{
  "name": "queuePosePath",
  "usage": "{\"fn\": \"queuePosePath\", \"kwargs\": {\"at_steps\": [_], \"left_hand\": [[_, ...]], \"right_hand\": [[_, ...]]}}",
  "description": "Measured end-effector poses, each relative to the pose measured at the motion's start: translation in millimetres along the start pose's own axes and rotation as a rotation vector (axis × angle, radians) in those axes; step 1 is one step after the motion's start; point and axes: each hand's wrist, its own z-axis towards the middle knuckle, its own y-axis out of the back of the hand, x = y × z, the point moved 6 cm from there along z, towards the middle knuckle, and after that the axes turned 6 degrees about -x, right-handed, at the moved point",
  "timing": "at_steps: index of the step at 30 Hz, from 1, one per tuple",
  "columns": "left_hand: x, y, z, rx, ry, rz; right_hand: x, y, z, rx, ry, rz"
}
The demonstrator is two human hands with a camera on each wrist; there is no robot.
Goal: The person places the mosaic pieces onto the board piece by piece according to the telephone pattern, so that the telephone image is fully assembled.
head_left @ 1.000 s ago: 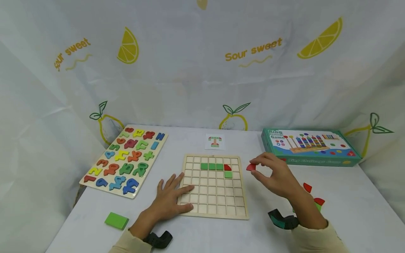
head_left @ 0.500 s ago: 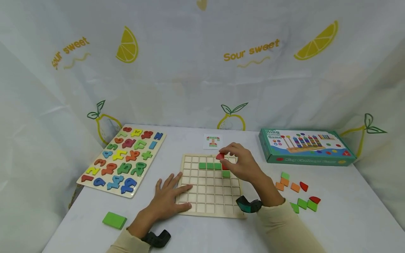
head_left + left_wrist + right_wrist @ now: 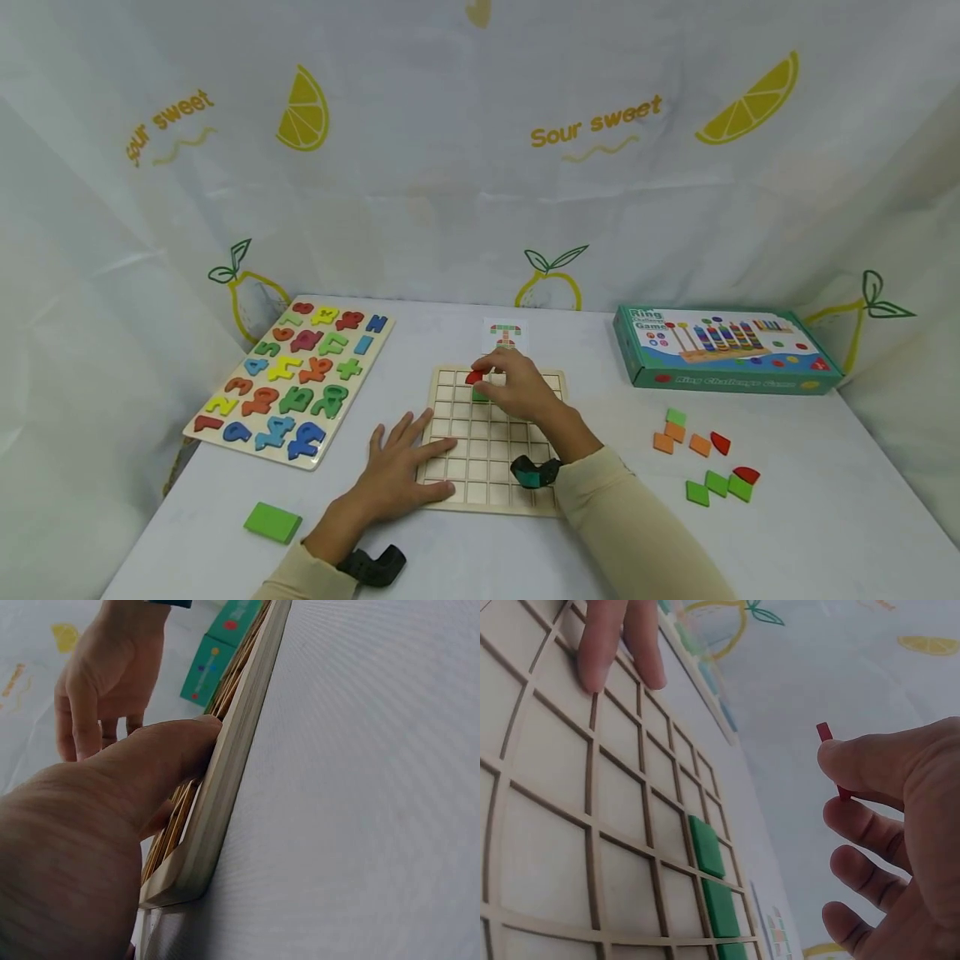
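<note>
My right hand [image 3: 517,390] pinches a red quarter-circle tile [image 3: 474,377] between thumb and fingers, above the upper left of the wooden grid board [image 3: 491,502]. In the right wrist view the red tile [image 3: 824,733] appears edge-on, held clear of the board. Green square tiles [image 3: 721,907] sit in a row of the grid's cells; in the head view the right hand covers most of them. My left hand [image 3: 397,471] lies spread on the board's left side. Its thumb [image 3: 180,739] presses along the frame in the left wrist view.
Loose orange, green and red tiles [image 3: 700,446] lie to the right of the board. A pattern card [image 3: 517,327] lies behind it. A number puzzle board [image 3: 292,383] stands at the left, a green game box [image 3: 735,350] at the back right, and a green block [image 3: 272,522] at the front left.
My right hand has carried the red quarter-circle tile leftward, from right of the board to over its upper left. The left hand has stayed on the board.
</note>
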Motion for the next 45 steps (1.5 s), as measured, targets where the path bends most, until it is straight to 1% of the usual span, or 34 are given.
{"fn": "queuePosePath", "kwargs": {"at_steps": [5, 8, 14, 18, 24, 32, 35, 38, 41, 45], "left_hand": [[-1.5, 2.3, -0.6, -0.001, -0.002, -0.001], [-1.9, 3.7, -0.7, -0.003, -0.006, -0.003], [-1.8, 2.6, -0.8, 0.001, -0.005, -0.006], [-2.2, 1.6, -0.9, -0.003, -0.008, -0.009], [-2.9, 1.9, -0.8, -0.012, -0.018, -0.007], [-1.7, 2.4, -0.7, 0.003, -0.001, -0.003], [-1.4, 2.1, -1.0, 0.006, 0.004, -0.003], [-1.5, 2.0, -1.0, 0.006, 0.007, -0.005], [-1.8, 2.0, -0.9, 0.006, 0.008, -0.007], [-2.2, 1.8, -0.5, 0.003, 0.008, -0.019]], "right_hand": [[-10.8, -17.8, 4.2, 0.050, -0.030, -0.026], [-17.1, -27.8, 7.2, 0.067, -0.068, -0.048], [-30.1, -42.6, 8.8, 0.101, -0.176, -0.164], [-34.7, -47.1, 7.2, 0.138, -0.224, -0.234], [-33.4, -48.1, 6.4, 0.161, -0.212, -0.269], [-34.3, -49.9, 7.7, 0.188, -0.220, -0.290], [-32.0, -45.9, 7.5, 0.173, -0.206, -0.267], [-24.1, -33.6, 5.7, 0.131, -0.178, -0.223], [-10.1, -12.2, 2.5, 0.062, -0.124, -0.152], [9.8, 22.9, -4.8, -0.042, -0.004, -0.104]]}}
